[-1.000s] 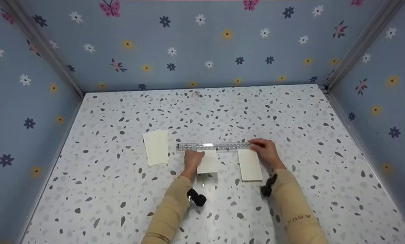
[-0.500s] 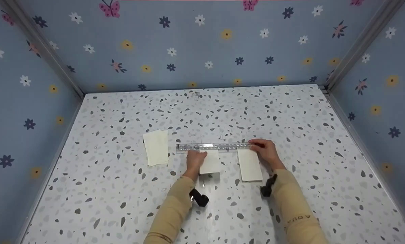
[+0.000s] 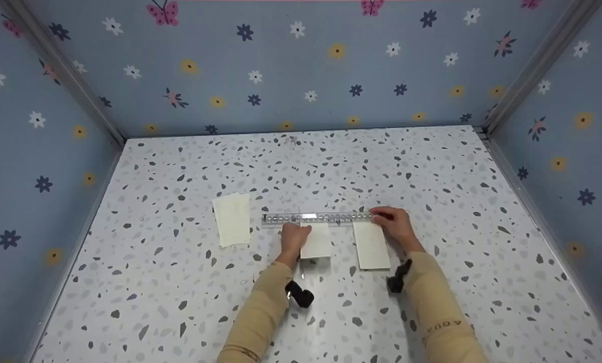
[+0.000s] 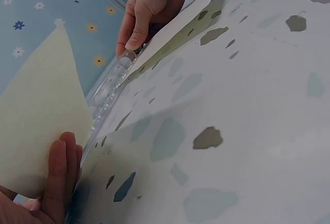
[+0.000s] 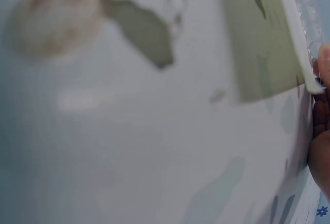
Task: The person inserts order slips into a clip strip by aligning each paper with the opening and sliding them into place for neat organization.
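Observation:
A clear plastic ruler-like strip with a row of round shapes lies crosswise on the speckled table. My left hand pinches a cream paper sheet by its left side, its top edge at the strip. In the left wrist view, the sheet stands up steeply, fingers in front of it. My right hand grips the strip's right end, thumb on top. Just under that hand, another cream paper reaches down from the strip; the left wrist view shows it tilted, with a shadow beneath.
Several cream papers lie in a loose pile left of the strip. Blue flowered panels enclose the speckled tabletop at the back and both sides. A black wrist camera hangs from each sleeve.
My left hand has slid a short way right along the strip, bringing the sheet closer to the right-hand paper. The right hand and the strip have stayed put.

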The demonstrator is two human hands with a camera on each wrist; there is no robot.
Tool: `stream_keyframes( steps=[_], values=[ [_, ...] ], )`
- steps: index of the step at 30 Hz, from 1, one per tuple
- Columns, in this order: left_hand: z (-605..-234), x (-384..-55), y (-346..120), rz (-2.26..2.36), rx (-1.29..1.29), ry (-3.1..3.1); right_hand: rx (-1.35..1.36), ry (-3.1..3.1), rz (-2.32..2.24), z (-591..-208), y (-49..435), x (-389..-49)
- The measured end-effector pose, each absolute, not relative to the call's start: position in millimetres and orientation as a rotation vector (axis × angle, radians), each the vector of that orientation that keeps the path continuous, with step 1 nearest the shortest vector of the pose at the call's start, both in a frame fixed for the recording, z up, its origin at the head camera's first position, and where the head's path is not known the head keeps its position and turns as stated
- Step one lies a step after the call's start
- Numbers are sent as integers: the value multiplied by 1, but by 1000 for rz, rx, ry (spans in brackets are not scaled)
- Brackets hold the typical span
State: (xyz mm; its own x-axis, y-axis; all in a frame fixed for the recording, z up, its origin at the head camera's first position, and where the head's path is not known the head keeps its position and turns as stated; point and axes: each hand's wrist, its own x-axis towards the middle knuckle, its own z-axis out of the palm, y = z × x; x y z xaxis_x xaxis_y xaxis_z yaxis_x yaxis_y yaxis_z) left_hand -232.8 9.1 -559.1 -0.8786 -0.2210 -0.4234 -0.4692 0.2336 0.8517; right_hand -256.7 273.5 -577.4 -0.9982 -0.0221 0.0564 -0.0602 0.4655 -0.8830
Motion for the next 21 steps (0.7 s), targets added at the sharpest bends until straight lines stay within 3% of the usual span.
stream_keyframes(
  steps=[12, 21],
  values=[
    [-556, -230, 16, 1721, -611, 2318, 152, -2609, 1629, -558, 267, -247],
    [-555, -229, 19, 1681, -636, 2255, 45, -2650, 1648, -573, 272, -255]
  ],
)
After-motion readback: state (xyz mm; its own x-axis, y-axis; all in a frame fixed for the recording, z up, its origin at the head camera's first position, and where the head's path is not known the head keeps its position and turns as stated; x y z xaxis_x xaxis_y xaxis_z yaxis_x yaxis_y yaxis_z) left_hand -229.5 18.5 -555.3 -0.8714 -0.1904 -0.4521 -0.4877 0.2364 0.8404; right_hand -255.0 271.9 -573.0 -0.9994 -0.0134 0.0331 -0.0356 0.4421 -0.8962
